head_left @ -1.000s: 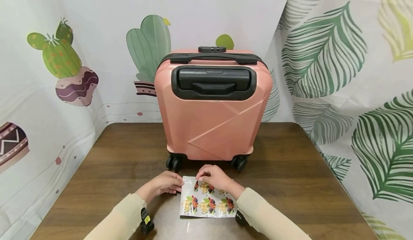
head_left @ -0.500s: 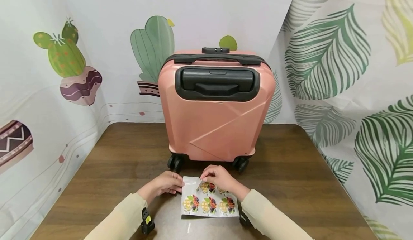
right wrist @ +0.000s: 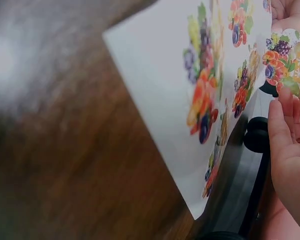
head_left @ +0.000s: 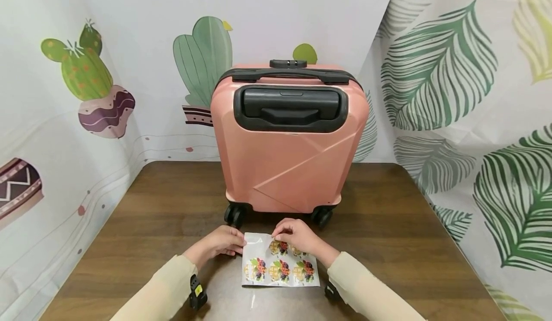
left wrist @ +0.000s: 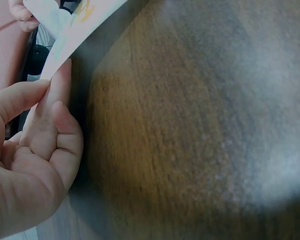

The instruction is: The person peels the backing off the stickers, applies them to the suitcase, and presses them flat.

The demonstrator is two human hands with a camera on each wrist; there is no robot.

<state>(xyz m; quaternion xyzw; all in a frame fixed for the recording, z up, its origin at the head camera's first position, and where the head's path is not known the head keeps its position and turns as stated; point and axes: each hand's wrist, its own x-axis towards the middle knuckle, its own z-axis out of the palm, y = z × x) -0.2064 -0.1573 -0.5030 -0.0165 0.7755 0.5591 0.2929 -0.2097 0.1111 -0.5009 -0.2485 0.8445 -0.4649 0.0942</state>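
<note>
A white sticker sheet printed with fruit-bunch stickers is held in front of the suitcase, in the head view. My left hand pinches its upper left edge; the left wrist view shows thumb and finger meeting on that edge. At the sheet's top, my right hand pinches a fruit sticker, which the right wrist view shows by the fingers, with yellow lettering. The top left place on the sheet is bare white. The right hand covers part of the upper stickers in the head view.
An upright pink suitcase with black wheels and a black handle stands just behind the hands. Brown wooden table lies under everything. Cloth with cactus and leaf prints hangs behind and at the sides.
My right hand has moved a little to the right, and the top left sticker has come away from the sheet with it. The left hand keeps its grip on the left edge.
</note>
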